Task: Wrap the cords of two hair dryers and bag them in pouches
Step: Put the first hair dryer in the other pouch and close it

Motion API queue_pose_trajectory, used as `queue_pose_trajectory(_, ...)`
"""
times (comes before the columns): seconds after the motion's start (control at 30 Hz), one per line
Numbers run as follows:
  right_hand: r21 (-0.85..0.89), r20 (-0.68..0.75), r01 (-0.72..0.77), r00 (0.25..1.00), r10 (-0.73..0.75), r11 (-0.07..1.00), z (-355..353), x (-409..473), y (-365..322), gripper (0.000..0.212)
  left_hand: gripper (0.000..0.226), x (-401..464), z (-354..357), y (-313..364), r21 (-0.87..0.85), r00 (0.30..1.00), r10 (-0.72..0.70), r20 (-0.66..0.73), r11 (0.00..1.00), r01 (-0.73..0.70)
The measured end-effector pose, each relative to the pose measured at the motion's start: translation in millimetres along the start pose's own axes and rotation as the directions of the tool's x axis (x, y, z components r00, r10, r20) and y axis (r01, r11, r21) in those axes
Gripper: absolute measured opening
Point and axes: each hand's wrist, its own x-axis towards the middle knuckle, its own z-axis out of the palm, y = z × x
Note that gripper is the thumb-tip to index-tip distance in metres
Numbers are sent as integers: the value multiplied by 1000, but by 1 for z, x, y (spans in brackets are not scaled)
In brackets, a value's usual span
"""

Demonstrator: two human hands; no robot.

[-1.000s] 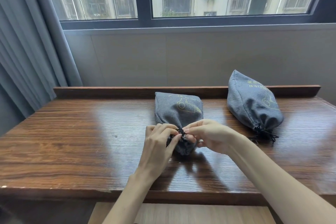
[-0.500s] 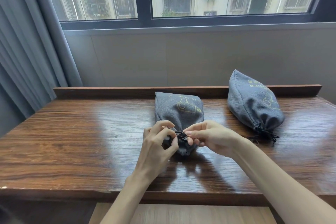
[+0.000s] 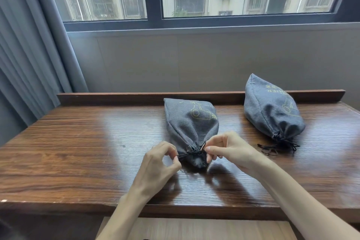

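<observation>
Grey pouch (image 3: 190, 122), both hands apparently pinching drawstring (image 3: 191, 153)

Left hand (image 3: 157, 163) and right hand (image 3: 228, 149) each pinch the black drawstring (image 3: 191, 153) of the near grey pouch (image 3: 190, 124); cinched mouth between the fingertips; 2nd pouch (image 3: 272, 109) well right of right fingers, tied, on wooden table (image 3: 78, 152).

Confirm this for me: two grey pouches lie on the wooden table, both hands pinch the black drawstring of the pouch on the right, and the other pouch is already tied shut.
Wrong pouch. In the head view the left hand and right hand pinch the black drawstring of the middle pouch; the right pouch is the one already tied shut. Both grey pouches do lie on the wooden table.
</observation>
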Motion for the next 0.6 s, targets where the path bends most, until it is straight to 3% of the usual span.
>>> queue_pose_trajectory(0.07,-29,-8,13,1000,-13,1000,4,-1,2,15,5,-1,-2,-2,6,1000,-1,20,1000,1)
queue_pose_trajectory(0.17,-126,-8,31,999,-33,991,8,-1,5,18,21,-3,-5,-6,41,999,-9,42,999,7)
queue_pose_trajectory(0.47,-240,-123,50,989,-81,970,22,-3,10,8,10,7,1,-5,61,991,-86,105,995,80)
queue_pose_trajectory(0.6,-245,-174,-4,984,-40,969,5,-4,-8,22,24,22,-11,-1,-62,935,-326,142,940,337)
